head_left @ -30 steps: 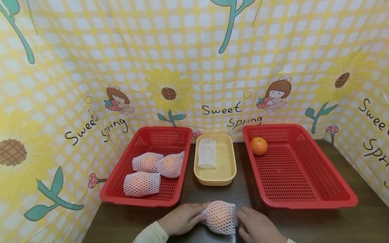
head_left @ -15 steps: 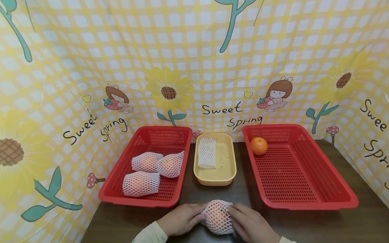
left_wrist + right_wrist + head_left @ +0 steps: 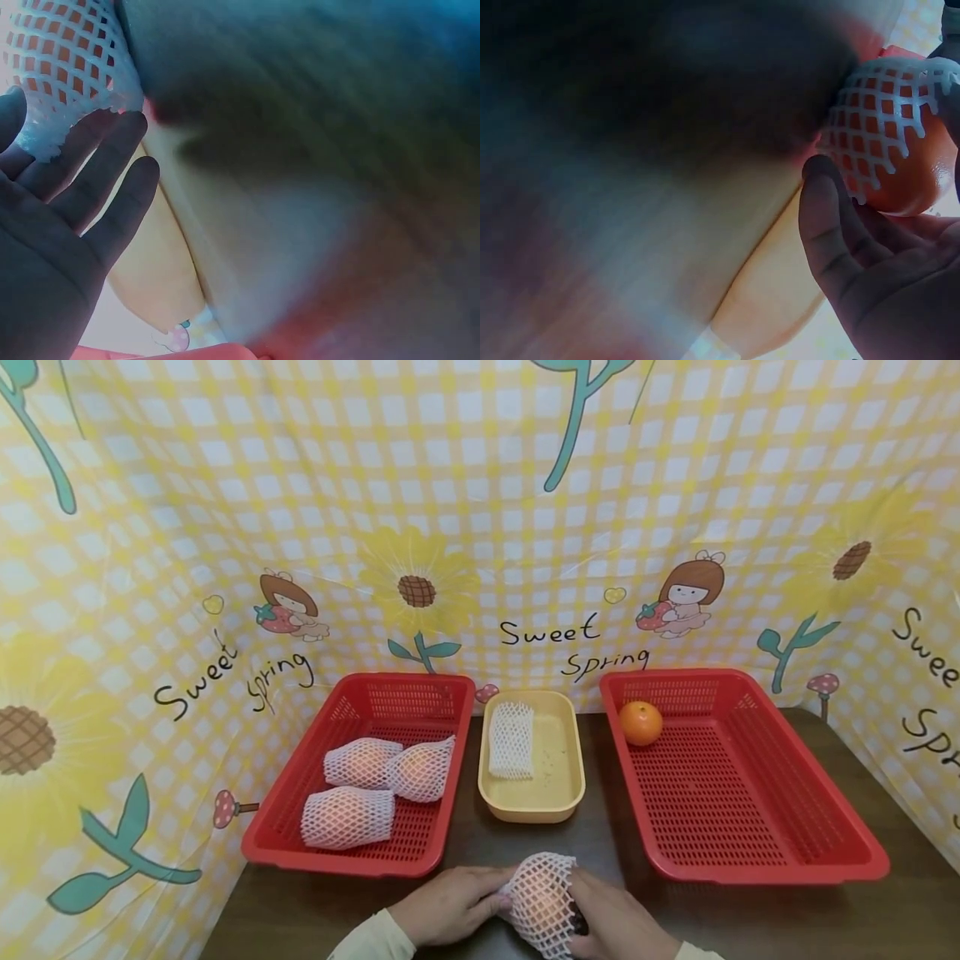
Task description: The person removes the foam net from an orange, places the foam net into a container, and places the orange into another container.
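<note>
Sleeved orange (image 3: 546,902): right hand (image 3: 624,917) now curls further over its bared end; left hand (image 3: 450,906) pinches the net (image 3: 64,64) opposite, suggesting the net is being adjusted.

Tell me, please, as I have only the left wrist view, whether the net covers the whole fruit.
Observer: No; the right wrist view shows part of the orange bare past the edge of its net.
Operator: Thank you; could you see whether a spare net is nearby?
Observer: Yes, the head view shows a loose white net in the yellow tray.
Operator: And is any other fruit without a net?
Observer: One unwrapped orange sits in the red basket on the right.
</note>
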Demonstrator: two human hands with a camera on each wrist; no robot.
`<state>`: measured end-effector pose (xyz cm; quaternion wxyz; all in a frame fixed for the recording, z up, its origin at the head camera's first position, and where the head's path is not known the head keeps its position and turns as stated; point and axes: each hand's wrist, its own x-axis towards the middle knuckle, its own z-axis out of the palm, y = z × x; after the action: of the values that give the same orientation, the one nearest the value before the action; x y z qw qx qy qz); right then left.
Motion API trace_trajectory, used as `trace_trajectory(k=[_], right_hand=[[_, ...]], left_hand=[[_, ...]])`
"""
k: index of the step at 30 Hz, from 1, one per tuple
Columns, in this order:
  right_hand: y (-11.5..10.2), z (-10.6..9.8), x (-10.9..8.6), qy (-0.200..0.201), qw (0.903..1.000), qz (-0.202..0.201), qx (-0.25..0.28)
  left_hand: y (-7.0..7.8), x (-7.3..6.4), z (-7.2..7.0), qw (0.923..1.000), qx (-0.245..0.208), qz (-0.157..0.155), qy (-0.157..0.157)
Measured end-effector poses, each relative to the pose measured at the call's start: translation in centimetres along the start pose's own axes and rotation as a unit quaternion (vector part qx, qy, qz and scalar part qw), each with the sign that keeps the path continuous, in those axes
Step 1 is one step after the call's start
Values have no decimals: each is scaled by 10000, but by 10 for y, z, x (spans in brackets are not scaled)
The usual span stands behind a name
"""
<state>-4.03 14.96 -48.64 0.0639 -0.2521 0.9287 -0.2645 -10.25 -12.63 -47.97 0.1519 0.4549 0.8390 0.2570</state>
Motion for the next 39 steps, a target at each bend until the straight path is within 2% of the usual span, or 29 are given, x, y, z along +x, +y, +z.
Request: trace_trajectory(k=[6, 11, 22, 26, 31, 39], right_hand=[[-2, 0, 3, 110, 9999, -55, 41], [-4, -2, 3, 252, 9997, -32, 42], [4, -6, -5, 942, 9949, -363, 52], [5, -11, -8, 850, 9959, -295, 115], [6, -19, -9, 528, 9975, 166, 443], [10, -21, -15, 787, 9952, 84, 579]], left_hand=[[0, 1, -2, 9999, 1, 112, 83], [-1, 4, -7, 9994, -104, 158, 285], [1, 7, -9, 9989, -269, -135, 372], [0, 6, -7, 9986, -290, -167, 402], [-2, 7, -6, 9983, -262, -98, 513], [-3, 7, -4, 9982, -257, -141, 524]])
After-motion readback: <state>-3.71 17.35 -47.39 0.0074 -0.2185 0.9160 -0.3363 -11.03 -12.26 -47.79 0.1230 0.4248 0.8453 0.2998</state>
